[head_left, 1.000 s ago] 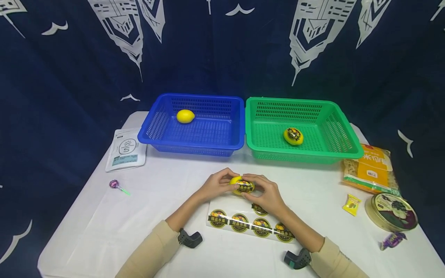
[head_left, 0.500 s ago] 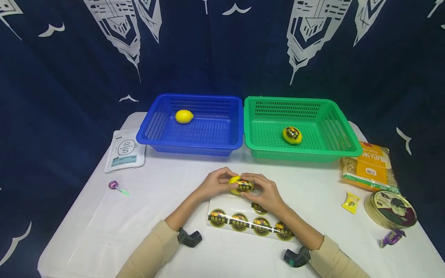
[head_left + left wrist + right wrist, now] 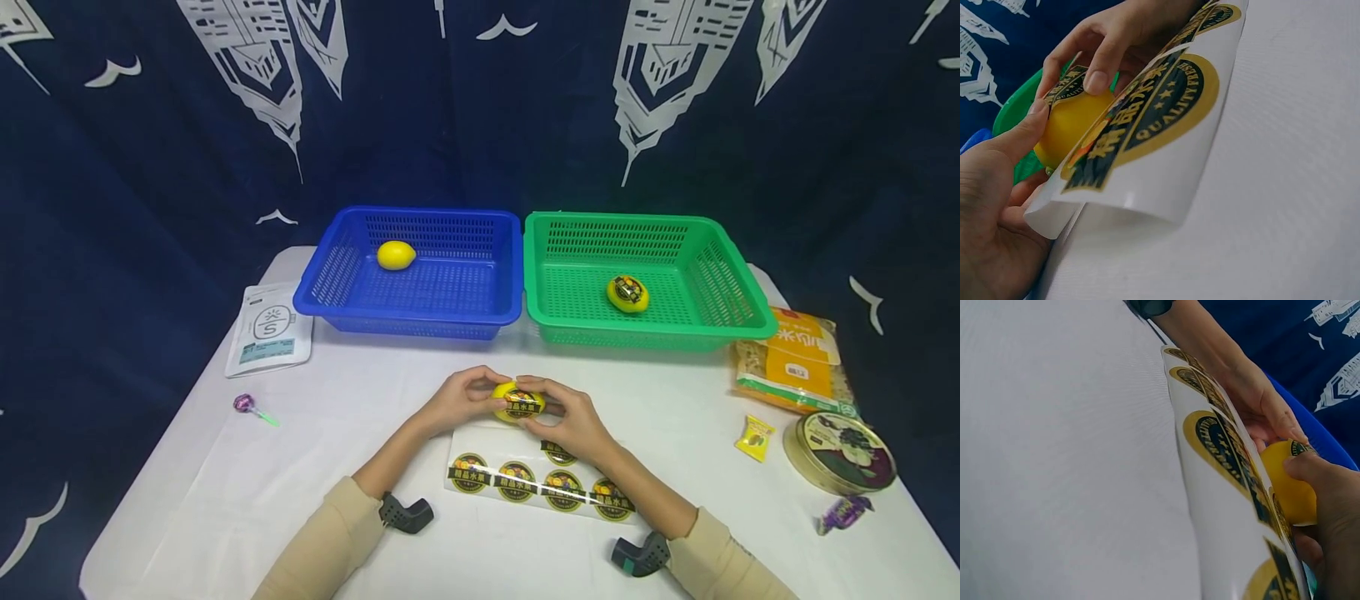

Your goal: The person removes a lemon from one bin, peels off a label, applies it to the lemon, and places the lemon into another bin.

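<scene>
Both hands hold one yellow lemon [image 3: 517, 402] with a black and gold sticker on it, just above the white table [image 3: 360, 467]. My left hand [image 3: 467, 395] grips its left side, thumb against the lemon [image 3: 1072, 122]. My right hand [image 3: 561, 417] grips its right side, fingers over the sticker; the lemon [image 3: 1288, 481] shows by its thumb. A sticker sheet [image 3: 534, 482] with several round labels lies under the hands, its edge curled up [image 3: 1147, 144] [image 3: 1229, 487]. A plain lemon [image 3: 396, 255] lies in the blue basket [image 3: 420, 317]. A stickered lemon [image 3: 627, 293] lies in the green basket [image 3: 645, 333].
A white pouch [image 3: 270, 329] and a lollipop [image 3: 251, 407] lie at the table's left. At the right are an orange packet [image 3: 798, 362], a yellow candy [image 3: 755, 437], a round tin [image 3: 838, 452] and a purple candy [image 3: 843, 512]. A dark blue curtain [image 3: 150, 167] hangs behind.
Both hands stay on the lemon and have turned it slightly; the sticker now faces a little more upward. Nothing else on the table has moved.
</scene>
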`<state>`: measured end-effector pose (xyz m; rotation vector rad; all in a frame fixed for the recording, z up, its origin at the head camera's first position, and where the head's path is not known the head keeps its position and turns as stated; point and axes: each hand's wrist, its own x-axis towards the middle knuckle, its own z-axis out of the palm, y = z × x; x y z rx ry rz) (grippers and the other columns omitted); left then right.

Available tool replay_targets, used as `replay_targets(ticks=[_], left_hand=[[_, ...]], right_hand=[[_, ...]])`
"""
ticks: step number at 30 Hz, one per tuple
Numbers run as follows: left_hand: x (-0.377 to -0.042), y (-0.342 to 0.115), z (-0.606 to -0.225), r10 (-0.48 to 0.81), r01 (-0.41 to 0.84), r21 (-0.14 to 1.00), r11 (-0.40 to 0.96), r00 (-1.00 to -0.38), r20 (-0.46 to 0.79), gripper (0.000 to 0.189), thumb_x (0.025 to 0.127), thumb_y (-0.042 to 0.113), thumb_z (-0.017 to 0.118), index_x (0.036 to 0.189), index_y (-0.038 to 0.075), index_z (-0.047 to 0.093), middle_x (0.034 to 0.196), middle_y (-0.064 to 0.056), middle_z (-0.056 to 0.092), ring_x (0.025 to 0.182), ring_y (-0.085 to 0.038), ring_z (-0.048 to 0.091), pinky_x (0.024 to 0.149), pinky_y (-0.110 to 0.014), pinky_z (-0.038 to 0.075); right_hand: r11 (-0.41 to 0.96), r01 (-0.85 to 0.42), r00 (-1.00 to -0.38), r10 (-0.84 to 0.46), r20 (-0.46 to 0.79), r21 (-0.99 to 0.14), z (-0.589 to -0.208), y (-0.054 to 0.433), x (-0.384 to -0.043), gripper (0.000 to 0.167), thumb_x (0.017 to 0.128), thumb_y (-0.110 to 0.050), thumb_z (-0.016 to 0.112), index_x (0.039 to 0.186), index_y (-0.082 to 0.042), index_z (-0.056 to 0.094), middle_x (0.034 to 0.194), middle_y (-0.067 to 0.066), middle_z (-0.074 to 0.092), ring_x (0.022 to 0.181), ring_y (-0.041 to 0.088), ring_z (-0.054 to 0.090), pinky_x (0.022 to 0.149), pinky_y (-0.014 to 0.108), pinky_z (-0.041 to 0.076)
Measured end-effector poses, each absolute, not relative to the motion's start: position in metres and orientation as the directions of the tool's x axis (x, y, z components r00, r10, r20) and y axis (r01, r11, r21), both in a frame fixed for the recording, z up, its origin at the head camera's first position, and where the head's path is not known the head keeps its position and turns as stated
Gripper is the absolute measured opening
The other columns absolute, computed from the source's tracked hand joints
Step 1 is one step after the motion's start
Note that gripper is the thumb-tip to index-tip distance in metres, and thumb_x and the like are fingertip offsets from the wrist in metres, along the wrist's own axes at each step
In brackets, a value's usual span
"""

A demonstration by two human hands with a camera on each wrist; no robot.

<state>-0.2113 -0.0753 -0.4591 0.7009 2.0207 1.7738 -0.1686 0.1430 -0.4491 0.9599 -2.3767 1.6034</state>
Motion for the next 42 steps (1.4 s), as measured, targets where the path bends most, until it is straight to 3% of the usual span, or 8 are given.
replay_targets(ticks=[7,14,20,25,33,42], left_hand=[[-0.209,-0.078,-0.458,0.608,0.161,0.985,0.069,-0.789,0.087,0.033,0.086,0.003,0.063,0.117,-0.003,0.054,0.126,-0.018,0.053,0.114,-0.031,0.052,0.09,-0.03,0.048],[-0.208,-0.077,-0.468,0.609,0.313,0.95,0.005,-0.754,0.246,0.049,0.082,-0.006,0.064,0.125,-0.003,0.041,0.125,-0.028,0.05,0.112,-0.039,0.052,0.088,-0.033,0.05],[-0.211,-0.07,-0.484,0.58,0.412,0.91,0.047,-0.753,0.311,0.054,0.076,0.003,0.074,0.124,0.009,0.05,0.123,-0.011,0.052,0.103,-0.027,0.06,0.082,-0.028,0.052],[-0.211,-0.069,-0.485,0.58,0.55,0.827,0.115,-0.714,0.393,0.049,0.076,0.018,0.077,0.121,0.015,0.057,0.121,0.0,0.053,0.109,-0.016,0.055,0.083,-0.024,0.051],[-0.213,-0.071,-0.483,0.602,0.691,0.684,0.235,-0.656,0.456,0.044,0.078,0.029,0.075,0.119,0.02,0.062,0.118,0.005,0.055,0.112,-0.01,0.05,0.097,-0.027,0.042],[-0.213,-0.069,-0.485,0.599,0.753,0.586,0.299,-0.626,0.499,0.044,0.077,0.033,0.075,0.119,0.021,0.063,0.116,0.003,0.055,0.108,-0.01,0.052,0.096,-0.027,0.042]], right_hand=[[0.258,-0.565,-0.79,-0.444,0.423,-0.784,-0.45,0.145,-0.169,0.045,0.073,0.006,0.074,0.114,0.007,0.055,0.124,0.021,0.054,0.108,0.035,0.056,0.082,0.032,0.052],[0.244,-0.549,-0.803,-0.422,0.422,-0.8,-0.453,0.144,-0.17,0.047,0.072,0.008,0.074,0.115,0.008,0.054,0.123,0.022,0.055,0.105,0.035,0.057,0.081,0.033,0.053],[0.254,-0.553,-0.802,-0.422,0.424,-0.794,-0.452,0.143,-0.17,0.048,0.072,0.008,0.074,0.114,0.009,0.051,0.119,0.024,0.056,0.103,0.035,0.058,0.08,0.033,0.053],[0.263,-0.523,-0.819,-0.418,0.392,-0.811,-0.452,0.144,-0.169,0.049,0.072,0.005,0.075,0.115,0.008,0.052,0.115,0.022,0.058,0.098,0.033,0.061,0.078,0.031,0.054],[0.239,-0.458,-0.847,-0.411,0.338,-0.857,-0.452,0.146,-0.17,0.048,0.074,0.002,0.074,0.118,0.007,0.054,0.118,0.022,0.057,0.097,0.031,0.062,0.079,0.029,0.053],[0.219,-0.426,-0.857,-0.409,0.314,-0.878,-0.452,0.147,-0.169,0.049,0.075,0.002,0.074,0.12,0.007,0.054,0.119,0.023,0.057,0.095,0.032,0.063,0.078,0.029,0.054]])
